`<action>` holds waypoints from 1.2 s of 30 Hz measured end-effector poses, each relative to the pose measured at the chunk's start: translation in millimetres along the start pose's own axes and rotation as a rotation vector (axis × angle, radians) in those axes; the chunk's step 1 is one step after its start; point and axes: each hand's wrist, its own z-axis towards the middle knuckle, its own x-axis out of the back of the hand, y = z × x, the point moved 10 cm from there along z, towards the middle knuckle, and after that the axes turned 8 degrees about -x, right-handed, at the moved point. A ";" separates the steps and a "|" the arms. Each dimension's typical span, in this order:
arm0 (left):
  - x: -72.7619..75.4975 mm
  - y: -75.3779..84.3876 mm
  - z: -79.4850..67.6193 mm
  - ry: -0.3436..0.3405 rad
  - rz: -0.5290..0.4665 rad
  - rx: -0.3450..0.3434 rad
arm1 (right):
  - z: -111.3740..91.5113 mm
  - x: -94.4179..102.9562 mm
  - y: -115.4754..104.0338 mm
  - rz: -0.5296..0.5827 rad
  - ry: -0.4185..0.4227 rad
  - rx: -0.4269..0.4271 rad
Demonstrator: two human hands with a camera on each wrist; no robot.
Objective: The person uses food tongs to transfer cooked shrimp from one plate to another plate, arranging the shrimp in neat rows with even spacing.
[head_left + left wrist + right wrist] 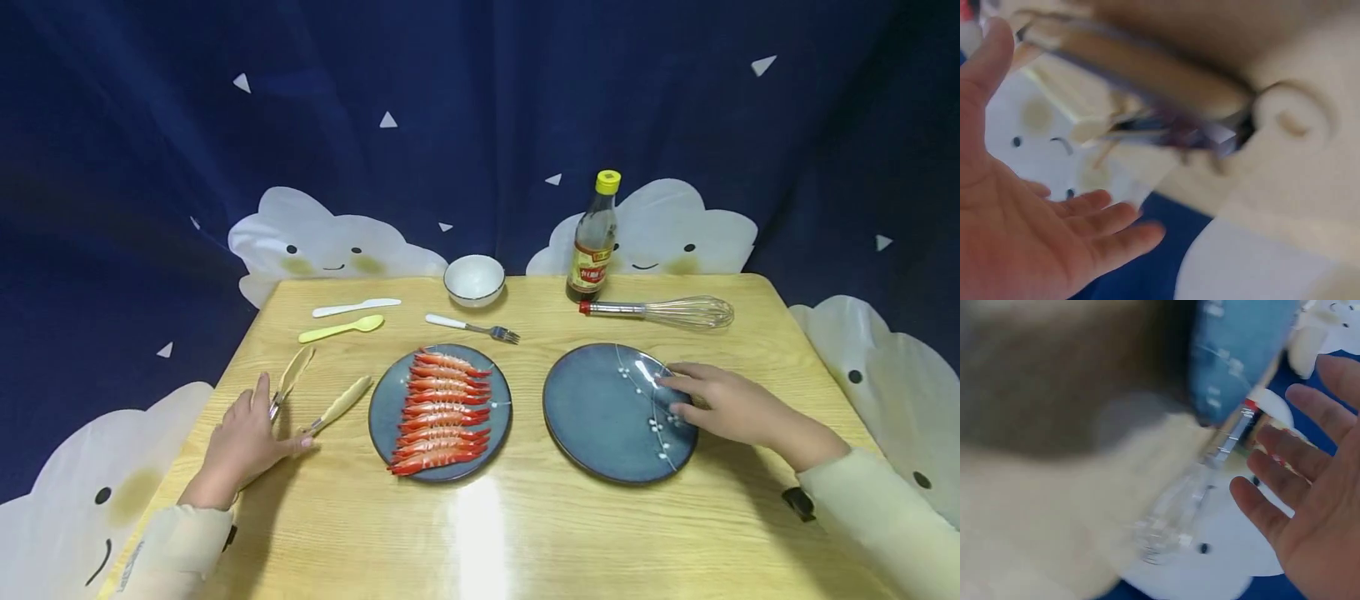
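A pair of silver metal tongs with cream-coloured tips [341,406] lies spread apart on a pale wood-grain tabletop [360,533], just left of the landmark, a round blue-grey plate [386,404] bearing a row of red-and-white shrimp [442,408]. The person's left hand [243,437] is over the tongs, palm down, its fingers spread and pinching nothing; whether they touch the metal, I cannot tell.

Near the shrimp plate, to its right, a second round blue-grey plate with white blossom sprigs [600,417] rests on the tabletop. The right hand [723,404] reaches over its right-hand rim, fingers extended and apart; contact is unclear.

Beyond the shrimp plate are a white-handled metal fork [450,322] and, farther back, a small white bowl with a dark rim [474,279]. Beyond it to the left lie a yellow plastic spoon [337,329] and a white knife [356,308]. Beyond it to the right stands a yellow-capped glass bottle of dark liquid [592,250], with a red-ended metal whisk [618,309] beside it. A navy curtain with smiling white clouds [480,83] hangs behind everything.
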 end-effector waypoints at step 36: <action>4.6 106.2 -51.8 0.170 0.001 -0.387 | -29.8 -84.4 60.2 1.036 -0.236 -0.572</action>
